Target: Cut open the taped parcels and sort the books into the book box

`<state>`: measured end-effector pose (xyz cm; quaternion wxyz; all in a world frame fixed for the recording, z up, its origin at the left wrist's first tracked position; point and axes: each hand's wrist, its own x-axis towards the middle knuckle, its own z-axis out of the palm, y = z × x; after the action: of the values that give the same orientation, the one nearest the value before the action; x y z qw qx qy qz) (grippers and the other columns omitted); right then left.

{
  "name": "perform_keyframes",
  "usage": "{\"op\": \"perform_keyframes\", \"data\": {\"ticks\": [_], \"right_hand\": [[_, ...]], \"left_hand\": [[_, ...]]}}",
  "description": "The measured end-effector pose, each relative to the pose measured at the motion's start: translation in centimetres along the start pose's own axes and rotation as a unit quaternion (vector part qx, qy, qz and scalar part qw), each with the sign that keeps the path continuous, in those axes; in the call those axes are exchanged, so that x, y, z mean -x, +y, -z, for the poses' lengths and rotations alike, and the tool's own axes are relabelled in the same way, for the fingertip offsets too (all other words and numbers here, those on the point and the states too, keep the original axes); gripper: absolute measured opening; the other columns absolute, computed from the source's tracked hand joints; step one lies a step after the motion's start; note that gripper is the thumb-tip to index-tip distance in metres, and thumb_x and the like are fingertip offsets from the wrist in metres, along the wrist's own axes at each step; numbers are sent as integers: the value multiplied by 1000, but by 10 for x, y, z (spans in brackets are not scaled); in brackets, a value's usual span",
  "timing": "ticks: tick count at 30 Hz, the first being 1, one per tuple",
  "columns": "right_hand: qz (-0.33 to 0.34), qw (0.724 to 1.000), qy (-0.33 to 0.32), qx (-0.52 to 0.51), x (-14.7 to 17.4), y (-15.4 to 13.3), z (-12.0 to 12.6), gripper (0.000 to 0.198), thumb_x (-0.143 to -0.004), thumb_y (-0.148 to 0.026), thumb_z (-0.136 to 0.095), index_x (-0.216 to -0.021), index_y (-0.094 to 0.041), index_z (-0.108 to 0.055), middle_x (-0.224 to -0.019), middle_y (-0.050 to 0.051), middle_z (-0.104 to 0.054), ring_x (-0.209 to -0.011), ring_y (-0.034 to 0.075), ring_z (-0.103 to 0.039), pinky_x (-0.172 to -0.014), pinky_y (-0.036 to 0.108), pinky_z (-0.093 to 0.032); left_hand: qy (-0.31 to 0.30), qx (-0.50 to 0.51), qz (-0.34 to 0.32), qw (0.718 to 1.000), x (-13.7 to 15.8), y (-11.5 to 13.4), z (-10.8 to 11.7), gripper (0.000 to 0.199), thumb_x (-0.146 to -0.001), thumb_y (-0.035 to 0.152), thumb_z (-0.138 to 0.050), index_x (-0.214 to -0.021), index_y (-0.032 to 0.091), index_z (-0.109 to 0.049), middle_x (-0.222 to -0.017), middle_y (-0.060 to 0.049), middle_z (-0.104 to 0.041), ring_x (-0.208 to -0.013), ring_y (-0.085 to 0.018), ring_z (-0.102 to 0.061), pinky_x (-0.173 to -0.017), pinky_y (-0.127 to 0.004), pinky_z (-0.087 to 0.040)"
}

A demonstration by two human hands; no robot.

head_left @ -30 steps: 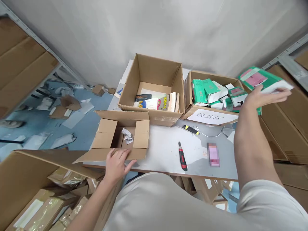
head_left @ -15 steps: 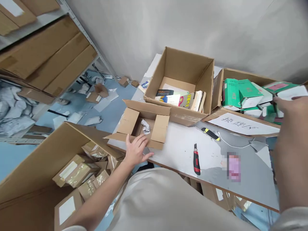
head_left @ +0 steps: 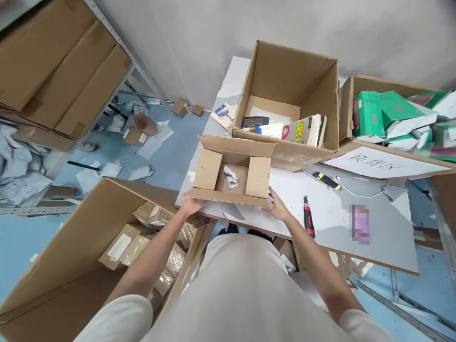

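Between my two hands is a small open cardboard box, its flaps spread and a crumpled piece of paper inside. My left hand grips its near left corner, with the fingers partly hidden under the flap. At the near right corner my right hand holds the box, thumb up along its side. Just behind stands a larger open carton with several books in it. A red utility knife lies on the table to the right of my right hand.
Another carton at the right holds green boxes. A yellow-black cutter and a white cord lie on the table. At lower left a big carton contains taped parcels. Shelving and floor litter are at left.
My right hand has come from the green boxes to the small box's right corner. My left hand has shifted to its left corner. The view has turned a little.
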<state>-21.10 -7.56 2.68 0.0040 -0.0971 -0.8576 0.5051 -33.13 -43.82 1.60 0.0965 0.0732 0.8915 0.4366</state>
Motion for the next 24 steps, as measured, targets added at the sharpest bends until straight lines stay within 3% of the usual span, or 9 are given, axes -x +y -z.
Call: {"op": "perform_keyframes", "data": {"ticks": [2,5,8,10,13,15,19,22,24], "right_hand": [[6,998,-15,-65,-10,5,-22,86,-65,-41,-74,-140,-18,-39,-135,17,-53,-118,30,-54,-100,50,-44],[-21,994,26,-100,2,8,-31,71,-71,-40,-69,-134,-17,-45,-130,16,-57,-116,28,-57,-100,46,-44],[-48,994,59,-77,54,8,-18,60,-74,-44,-66,-127,-18,-53,-124,14,-61,-112,28,-59,-97,46,-47],[-101,988,103,-47,96,8,-4,58,-76,-50,-62,-124,-20,-57,-121,12,-63,-109,29,-61,-91,45,-51],[-175,972,155,-12,139,7,13,55,-81,-56,-51,-123,-22,-59,-118,12,-66,-106,31,-63,-83,44,-54],[-196,966,169,0,142,7,23,56,-85,-57,-44,-123,-19,-60,-116,14,-67,-104,31,-64,-82,43,-54],[-212,961,176,0,109,15,44,60,-86,-58,-44,-129,-17,-56,-120,14,-66,-105,28,-63,-91,43,-50],[-197,966,152,-75,96,30,60,66,-82,-60,-52,-134,-20,-51,-123,12,-64,-111,27,-60,-98,45,-46],[-174,962,133,-163,106,45,67,73,-79,-63,-54,-139,-22,-45,-131,12,-60,-119,26,-56,-102,46,-43]], "left_hand": [[-9,26,-3,1000,-14,4,-8,48,-56,39,-78,-97,21,-63,-94,-9,-68,-101,-33,-61,-100,-55,-41],[-1,34,-15,999,-2,10,-8,46,-64,41,-72,-102,19,-61,-94,-8,-67,-100,-30,-62,-97,-53,-45],[-13,46,-39,998,34,21,5,47,-68,40,-71,-107,17,-58,-100,-9,-65,-98,-25,-62,-94,-46,-49],[-50,53,-63,995,58,34,9,43,-73,39,-68,-108,16,-58,-104,-9,-62,-99,-22,-61,-89,-39,-52],[-100,44,-66,992,75,57,-4,42,-79,42,-63,-113,17,-59,-104,-10,-61,-98,-22,-60,-78,-34,-55],[-110,35,-60,992,66,72,-26,45,-81,45,-59,-117,17,-59,-105,-10,-61,-98,-23,-60,-77,-35,-56],[-105,14,-37,994,25,92,-76,50,-83,47,-54,-118,12,-61,-104,-14,-63,-94,-25,-62,-87,-44,-52],[-105,36,-8,994,13,93,-88,61,-77,50,-60,-123,10,-58,-115,-18,-61,-99,-28,-63,-91,-48,-50],[-123,85,-15,989,22,83,-87,82,-67,51,-72,-135,13,-47,-130,-20,-54,-114,-31,-57,-95,-48,-49]]}}
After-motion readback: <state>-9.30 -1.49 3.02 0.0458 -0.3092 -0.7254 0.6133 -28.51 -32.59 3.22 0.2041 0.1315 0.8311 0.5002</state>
